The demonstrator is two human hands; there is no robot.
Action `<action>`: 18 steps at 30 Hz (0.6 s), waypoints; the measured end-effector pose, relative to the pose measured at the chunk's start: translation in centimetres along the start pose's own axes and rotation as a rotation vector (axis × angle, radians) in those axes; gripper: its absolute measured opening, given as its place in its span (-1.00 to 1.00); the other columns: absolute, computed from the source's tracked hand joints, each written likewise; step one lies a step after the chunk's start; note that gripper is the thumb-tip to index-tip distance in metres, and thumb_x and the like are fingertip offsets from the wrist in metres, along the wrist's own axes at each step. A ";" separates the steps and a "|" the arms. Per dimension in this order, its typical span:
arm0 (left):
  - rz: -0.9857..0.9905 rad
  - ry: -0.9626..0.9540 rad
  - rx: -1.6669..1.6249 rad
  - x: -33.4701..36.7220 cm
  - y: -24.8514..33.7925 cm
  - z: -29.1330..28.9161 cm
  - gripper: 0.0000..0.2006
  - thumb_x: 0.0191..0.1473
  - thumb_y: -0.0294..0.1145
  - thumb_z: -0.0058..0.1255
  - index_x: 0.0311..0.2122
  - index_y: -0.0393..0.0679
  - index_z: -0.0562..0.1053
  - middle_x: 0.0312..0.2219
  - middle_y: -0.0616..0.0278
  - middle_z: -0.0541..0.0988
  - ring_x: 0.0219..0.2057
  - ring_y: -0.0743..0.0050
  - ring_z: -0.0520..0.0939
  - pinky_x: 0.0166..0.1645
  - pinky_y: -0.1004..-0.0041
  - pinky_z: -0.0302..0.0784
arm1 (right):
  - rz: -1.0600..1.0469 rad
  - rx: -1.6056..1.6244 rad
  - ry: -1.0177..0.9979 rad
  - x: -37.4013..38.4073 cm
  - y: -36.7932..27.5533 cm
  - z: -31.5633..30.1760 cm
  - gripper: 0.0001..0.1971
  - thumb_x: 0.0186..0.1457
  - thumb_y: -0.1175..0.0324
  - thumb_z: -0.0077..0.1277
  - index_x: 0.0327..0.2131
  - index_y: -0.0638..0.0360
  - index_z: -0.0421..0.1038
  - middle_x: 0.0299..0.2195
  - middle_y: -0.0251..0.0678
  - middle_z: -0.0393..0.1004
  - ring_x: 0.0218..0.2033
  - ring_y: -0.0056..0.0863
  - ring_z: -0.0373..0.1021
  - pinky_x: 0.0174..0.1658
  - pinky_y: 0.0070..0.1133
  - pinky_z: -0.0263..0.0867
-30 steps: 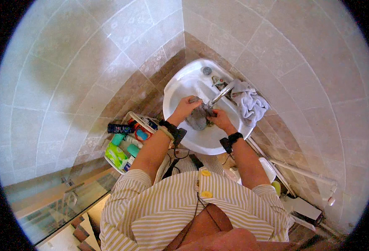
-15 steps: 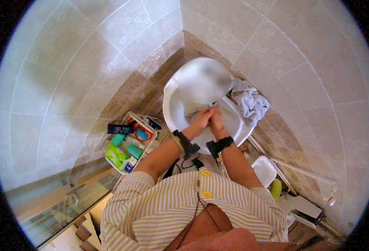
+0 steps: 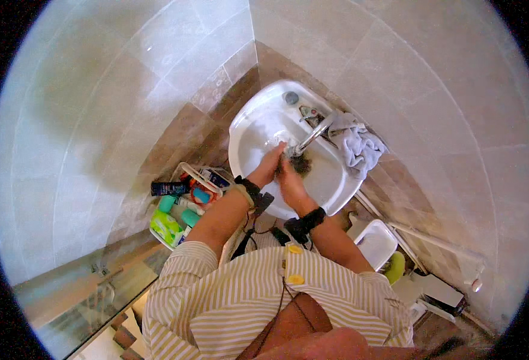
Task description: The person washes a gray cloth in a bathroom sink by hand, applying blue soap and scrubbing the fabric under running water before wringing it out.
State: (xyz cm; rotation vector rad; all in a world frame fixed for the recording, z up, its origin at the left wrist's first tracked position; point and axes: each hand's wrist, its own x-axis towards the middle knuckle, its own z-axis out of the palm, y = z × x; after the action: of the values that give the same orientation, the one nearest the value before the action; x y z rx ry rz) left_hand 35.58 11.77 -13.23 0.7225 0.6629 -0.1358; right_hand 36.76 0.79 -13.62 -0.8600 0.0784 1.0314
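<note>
My left hand point(image 3: 268, 167) and my right hand point(image 3: 291, 185) are close together over the white sink point(image 3: 249, 135), at the end of the chrome faucet point(image 3: 315, 133), where water splashes. The fingers of both hands look stretched out toward each other, and I make out nothing held in them. Just right of my right hand a dark patch point(image 3: 301, 164) shows in the bowl; I cannot tell what it is. Black straps with small devices are around both wrists.
A grey towel point(image 3: 358, 146) hangs over the sink's right rim. At the left is a white basket point(image 3: 159, 237) of toiletries. A white basin point(image 3: 377, 245) and a green object point(image 3: 395, 267) are at the lower right. A round dark piece point(image 3: 291, 98) sits on the far rim.
Both hands have moved slightly left and away from me, from a clasp to lying side by side. The faucet and far rim, blurred before, are now clear.
</note>
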 end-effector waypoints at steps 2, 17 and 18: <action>0.099 0.072 0.257 -0.9 0.2 -0.7 -0.60 0.07 -0.13 -0.15 -0.15 -0.28 0.35 -0.27 0.20 0.46 -0.27 0.46 0.45 -0.13 0.46 0.34 | 0.051 0.103 -0.077 -0.2 -1.4 -1.1 -0.55 0.16 0.03 -0.34 0.03 0.04 0.13 -0.06 -0.38 0.27 -0.05 -0.48 0.20 -0.01 -0.47 0.08; 0.859 -0.079 0.865 -10.2 4.1 0.1 -0.54 -0.20 -0.74 -0.02 -0.10 -0.22 0.29 -0.17 0.24 0.42 -0.13 0.39 0.44 -0.01 0.44 0.33 | -0.885 -1.382 0.265 2.5 3.9 -6.6 -0.49 -0.15 0.21 0.07 -0.07 0.09 0.24 -0.28 -0.21 0.37 -0.21 -0.28 0.30 -0.08 -0.35 0.20; 0.792 -0.101 0.807 -10.4 4.4 0.0 -0.55 -0.13 -0.71 -0.07 -0.05 -0.20 0.23 -0.13 0.20 0.40 -0.11 0.39 0.42 0.00 0.42 0.31 | -0.839 -1.323 0.162 3.6 4.2 -6.7 -0.50 -0.19 0.25 0.10 -0.10 0.10 0.27 -0.27 -0.19 0.38 -0.21 -0.26 0.31 -0.08 -0.36 0.20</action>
State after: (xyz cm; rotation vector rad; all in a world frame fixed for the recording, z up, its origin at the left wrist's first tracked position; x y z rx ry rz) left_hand 28.88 13.97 -4.43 1.6926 0.1620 0.3113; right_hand 37.65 -0.06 -22.23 -1.9291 -0.8540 0.0841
